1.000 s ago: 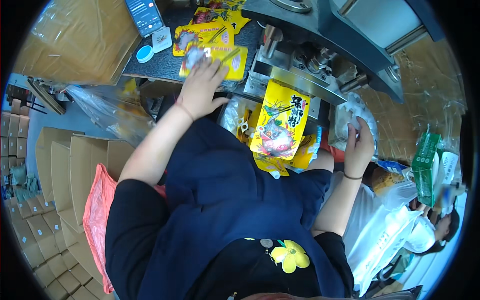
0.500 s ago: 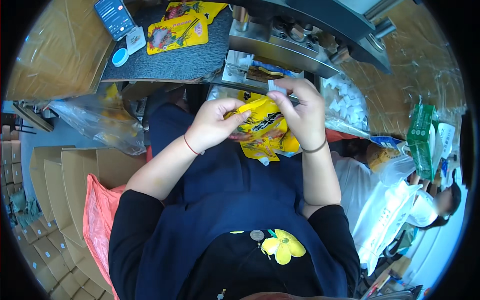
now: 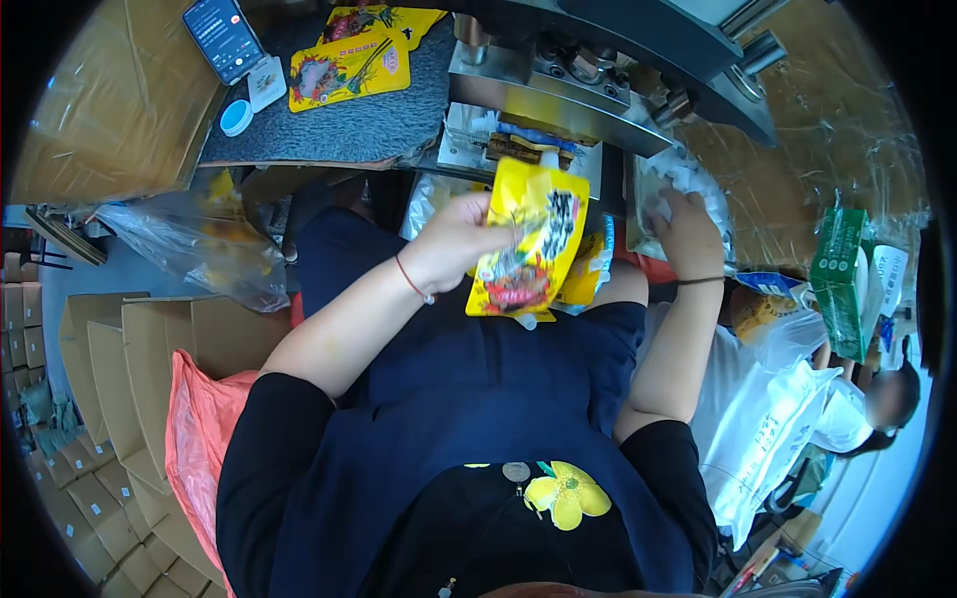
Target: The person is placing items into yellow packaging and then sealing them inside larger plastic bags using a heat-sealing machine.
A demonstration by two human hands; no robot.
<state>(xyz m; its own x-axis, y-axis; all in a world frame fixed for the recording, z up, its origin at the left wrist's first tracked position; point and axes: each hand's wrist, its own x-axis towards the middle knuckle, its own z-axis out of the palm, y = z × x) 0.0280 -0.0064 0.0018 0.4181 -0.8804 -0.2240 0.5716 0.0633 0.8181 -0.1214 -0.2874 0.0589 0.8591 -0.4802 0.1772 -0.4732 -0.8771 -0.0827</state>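
In front of my lap, my left hand (image 3: 464,244) is closed on the left edge of a yellow printed pouch (image 3: 523,269), fingers behind and thumb in front. A small white spout (image 3: 550,157) shows at the pouch's top edge, just in front of the metal machine. My right hand (image 3: 688,234) is at the bin of small white plastic pieces (image 3: 710,194), its fingertips down among them. Those fingers are blurred and partly hidden, so whether they grip a piece does not show. More yellow pouches (image 3: 588,274) lie behind the held one, near my thigh.
A press-like metal machine (image 3: 558,100) stands ahead. On the dark mat (image 3: 359,135) to its left are yellow pouches (image 3: 349,72), a phone (image 3: 221,38) and a round blue-white lid (image 3: 236,118). Open cartons (image 3: 150,369) stand at left; a person in white (image 3: 847,419) sits at right.
My right hand has left the pouch and moved right to the bin; the white piece it held is no longer visible in it. My left hand has raised and turned the pouch more upright.
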